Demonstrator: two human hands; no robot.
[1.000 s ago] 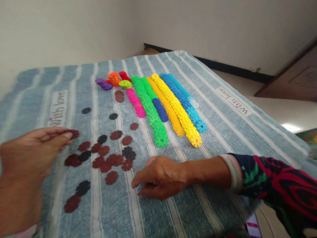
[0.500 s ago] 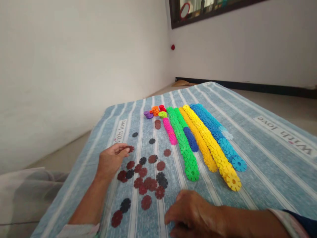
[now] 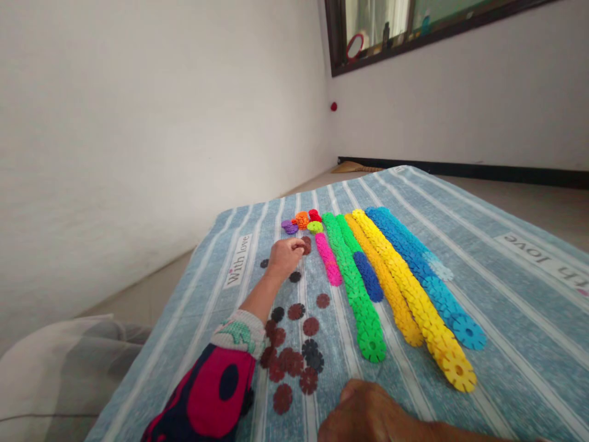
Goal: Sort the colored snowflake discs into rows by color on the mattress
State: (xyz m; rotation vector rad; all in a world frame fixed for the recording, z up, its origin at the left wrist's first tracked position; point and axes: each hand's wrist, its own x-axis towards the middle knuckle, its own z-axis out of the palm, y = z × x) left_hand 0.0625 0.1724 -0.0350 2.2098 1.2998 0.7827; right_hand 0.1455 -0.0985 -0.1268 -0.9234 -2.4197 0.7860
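My left hand (image 3: 284, 255) is stretched far forward, its fingers pinched on a dark red disc (image 3: 306, 245) at the head of the pink row (image 3: 329, 263). Loose dark red and black discs (image 3: 294, 359) lie scattered beside my left sleeve. Long rows of overlapping toothed discs run along the cloth: green (image 3: 358, 294), dark blue (image 3: 368, 277), yellow (image 3: 416, 301) and cyan-blue (image 3: 430, 273). Small purple (image 3: 289, 227), orange (image 3: 302, 220), red (image 3: 315, 215) and lime (image 3: 315, 227) piles sit at the far end. My right hand (image 3: 368, 414) rests at the bottom edge, fingers hidden.
Everything lies on a blue striped cloth (image 3: 506, 288) printed "With love", spread over a raised flat surface. A grey cushion (image 3: 59, 362) lies at the lower left. White walls stand behind, with a dark-framed window (image 3: 414, 24) at the top right.
My left hand has gone from the scattered dark discs forward to the far end of the pink row, carrying a dark red disc. The view has tilted up; my right hand has slid lower.
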